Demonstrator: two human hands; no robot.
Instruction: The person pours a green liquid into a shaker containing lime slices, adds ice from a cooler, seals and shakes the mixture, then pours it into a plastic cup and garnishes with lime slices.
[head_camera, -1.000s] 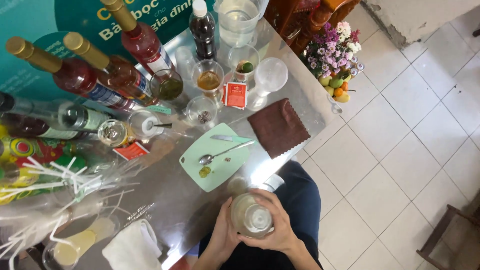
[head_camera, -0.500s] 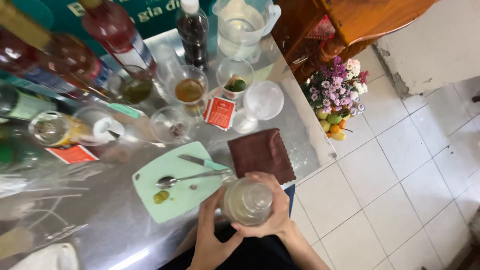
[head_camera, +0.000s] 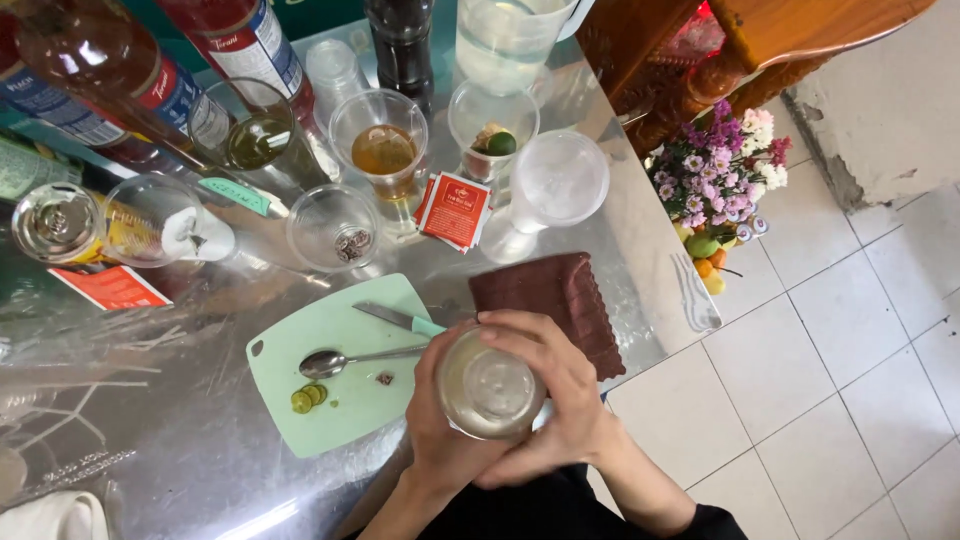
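Observation:
Both my hands hold a clear lidded cup (head_camera: 488, 388) with pale liquid, just over the near edge of the steel table (head_camera: 180, 470). My left hand (head_camera: 437, 430) wraps its left side and underside. My right hand (head_camera: 562, 395) grips its right side, fingers curled over the top rim. Just to the left lies a green cutting board (head_camera: 350, 420) with a spoon (head_camera: 332, 362), a green-handled knife (head_camera: 398, 320) and small lime slices (head_camera: 308, 398). A brown cloth (head_camera: 560, 295) lies right behind my hands.
Farther back stand a cup of amber liquid (head_camera: 385, 152), a cup with a lime (head_camera: 493, 135), an upturned plastic cup (head_camera: 556, 185), red sachets (head_camera: 455, 210), syrup bottles (head_camera: 235, 45), a dark bottle (head_camera: 405, 40) and a pitcher (head_camera: 505, 40). Flowers (head_camera: 720, 170) and tiled floor (head_camera: 850, 380) are at the right.
My hands have carried the cup up from my lap to the table edge beside the cutting board. My head has shifted, so the table looks nearer and lies further right in view.

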